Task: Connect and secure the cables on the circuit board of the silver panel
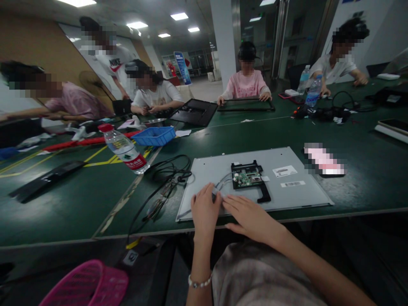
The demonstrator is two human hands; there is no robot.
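Observation:
A flat grey display panel lies on the table in front of me, with a black plastic bracket and a green circuit board on its back. Grey cables run from the board's left side to my left hand. That hand is closed around the cable at the panel's front left part, its fingertips curled down; a small dark bit shows between them. Just to its right rests my right hand, fingers stretched out low over the panel's near edge, fingertips close to the left hand.
Left of the panel lie black cables, glasses and a water bottle. A phone lies to the right. Further off are a blue tray and several people. A pink basket stands below the table edge.

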